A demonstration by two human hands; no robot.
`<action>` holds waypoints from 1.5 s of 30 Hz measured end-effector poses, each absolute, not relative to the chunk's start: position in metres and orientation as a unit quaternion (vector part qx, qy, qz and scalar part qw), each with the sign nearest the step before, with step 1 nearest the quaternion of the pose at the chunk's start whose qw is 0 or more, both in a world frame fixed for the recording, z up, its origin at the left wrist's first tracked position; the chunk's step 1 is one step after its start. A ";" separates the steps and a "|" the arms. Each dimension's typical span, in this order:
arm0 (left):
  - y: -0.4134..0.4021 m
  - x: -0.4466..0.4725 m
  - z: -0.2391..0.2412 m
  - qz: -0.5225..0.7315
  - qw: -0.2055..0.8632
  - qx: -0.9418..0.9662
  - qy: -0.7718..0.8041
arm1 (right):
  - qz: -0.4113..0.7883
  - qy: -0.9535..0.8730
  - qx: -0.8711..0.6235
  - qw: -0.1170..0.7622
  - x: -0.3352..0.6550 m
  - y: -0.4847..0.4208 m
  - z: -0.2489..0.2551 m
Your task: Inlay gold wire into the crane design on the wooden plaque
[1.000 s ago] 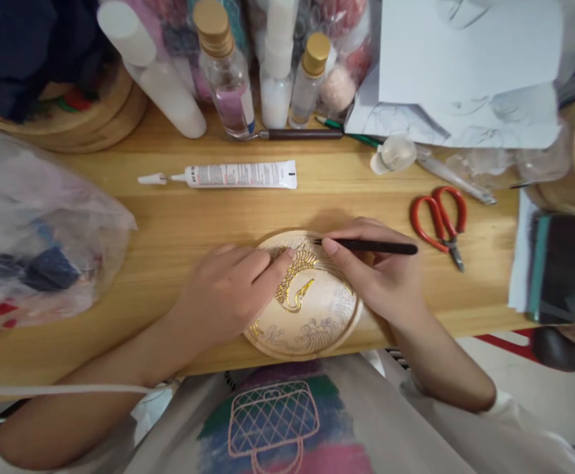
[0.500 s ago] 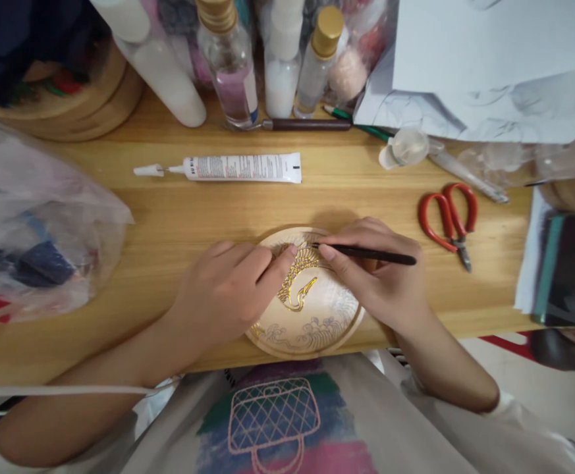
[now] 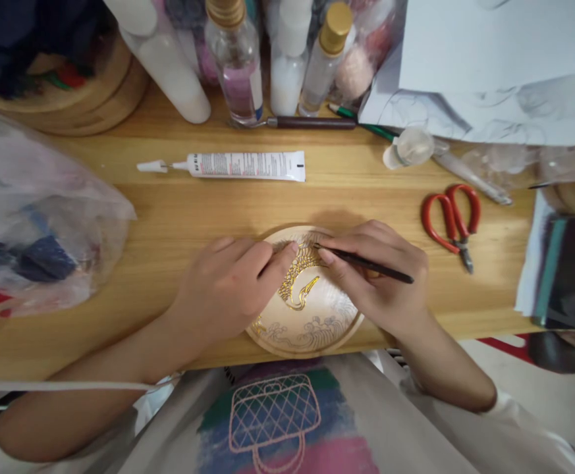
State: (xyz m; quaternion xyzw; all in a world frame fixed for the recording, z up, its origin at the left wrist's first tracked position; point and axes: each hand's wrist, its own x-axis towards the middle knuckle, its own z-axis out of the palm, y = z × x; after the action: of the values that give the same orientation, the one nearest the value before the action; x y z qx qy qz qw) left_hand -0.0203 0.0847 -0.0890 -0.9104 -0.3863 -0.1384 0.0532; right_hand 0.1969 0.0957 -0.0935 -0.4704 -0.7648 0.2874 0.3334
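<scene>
A round wooden disc (image 3: 311, 322) with a gold crane outline and drawn waves lies at the table's near edge. My left hand (image 3: 230, 289) rests on its left side, fingers curled, the index fingertip pressing near the crane's wing. My right hand (image 3: 379, 280) covers the disc's right rim and pinches a thin black tool (image 3: 366, 262), whose tip touches the top of the crane design.
A white glue tube (image 3: 245, 165) lies behind the disc. Red-handled scissors (image 3: 449, 217) sit to the right. Bottles (image 3: 238, 59), a brown-handled tool (image 3: 307, 122) and papers (image 3: 489, 72) line the back. A plastic bag (image 3: 30, 230) is at left, a dark device (image 3: 566, 270) at right.
The black tool's rear end has dropped, so it now slants down to the right; its tip stays on the crane's top. The left hand has barely moved.
</scene>
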 end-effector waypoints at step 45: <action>0.081 -0.019 -0.096 -0.163 0.066 -0.902 -0.395 | 0.282 -0.773 -0.444 0.356 0.196 0.100 -0.097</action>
State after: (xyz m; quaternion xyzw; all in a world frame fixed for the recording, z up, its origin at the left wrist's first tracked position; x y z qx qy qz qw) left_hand -0.0193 0.0812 -0.0956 -0.9018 -0.3946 -0.1634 0.0663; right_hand 0.1960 0.1002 -0.0966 -0.4440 -0.7725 0.2817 0.3559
